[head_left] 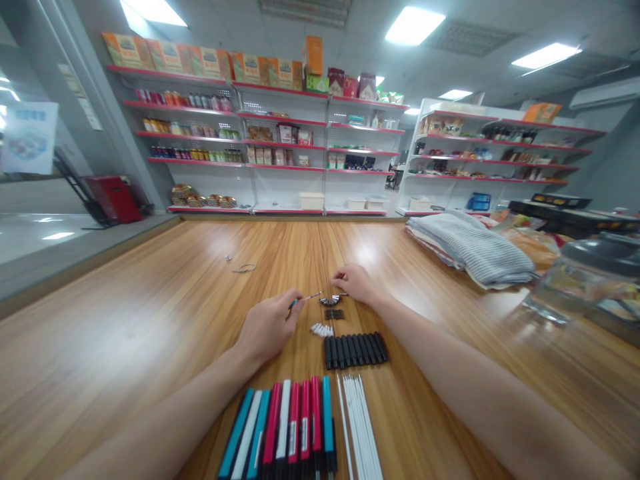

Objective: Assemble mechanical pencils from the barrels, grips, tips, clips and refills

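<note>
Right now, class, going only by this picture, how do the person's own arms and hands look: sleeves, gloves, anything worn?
Both forearms are bare, with no sleeve in view. The left hand and right hand are ungloved, with no watch or bracelet showing.

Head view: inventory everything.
Table: one, brown, centre
Coloured tubes: about nine, teal, white, red, front
Rods: several, white, beside tubes
Cylinders: about ten, black, beyond rods
Small parts: many, white, dark, silver, beyond cylinders
Metal bits: two, grey, left
Cloths: several, grey, right
Jug: one, clear, right
Stocked shelves: several, white, background
Box: one, red, left
Poster: one, white, left
Lights: several, white, ceiling
Left hand: one, bare, holding blue piece
Right hand: one, bare, by small parts
</note>
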The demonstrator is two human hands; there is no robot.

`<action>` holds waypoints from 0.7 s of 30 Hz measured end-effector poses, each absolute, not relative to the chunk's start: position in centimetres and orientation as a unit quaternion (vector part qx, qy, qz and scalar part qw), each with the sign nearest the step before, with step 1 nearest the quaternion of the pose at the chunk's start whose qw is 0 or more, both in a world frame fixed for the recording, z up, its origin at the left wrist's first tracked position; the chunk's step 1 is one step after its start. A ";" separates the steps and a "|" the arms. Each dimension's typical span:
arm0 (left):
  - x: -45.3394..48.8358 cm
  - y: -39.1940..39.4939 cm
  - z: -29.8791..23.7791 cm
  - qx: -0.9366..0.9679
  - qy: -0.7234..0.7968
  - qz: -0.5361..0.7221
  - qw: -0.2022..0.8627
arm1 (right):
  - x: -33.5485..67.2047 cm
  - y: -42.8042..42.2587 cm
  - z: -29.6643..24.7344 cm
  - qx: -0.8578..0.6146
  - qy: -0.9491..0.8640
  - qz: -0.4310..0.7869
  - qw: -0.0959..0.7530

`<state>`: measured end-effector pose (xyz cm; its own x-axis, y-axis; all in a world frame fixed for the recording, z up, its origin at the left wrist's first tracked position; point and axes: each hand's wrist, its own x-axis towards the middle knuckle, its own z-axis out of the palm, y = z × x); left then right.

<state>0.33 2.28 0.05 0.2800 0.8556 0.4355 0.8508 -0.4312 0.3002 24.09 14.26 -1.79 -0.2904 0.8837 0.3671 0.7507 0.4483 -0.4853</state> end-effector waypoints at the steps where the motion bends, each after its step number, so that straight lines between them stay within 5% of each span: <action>1: 0.2 2.3 0.0 0.799 0.535 0.275 0.002 | 24.7 14.2 -1.9 -0.524 -0.785 0.111 0.310; 11: 0.4 1.6 0.2 0.814 0.520 0.260 -0.003 | 29.0 7.3 -2.3 -0.553 -0.718 0.169 0.388; 21: 0.3 1.5 0.1 0.827 0.501 0.255 0.016 | 26.8 4.5 -1.2 -0.489 -0.804 0.152 0.303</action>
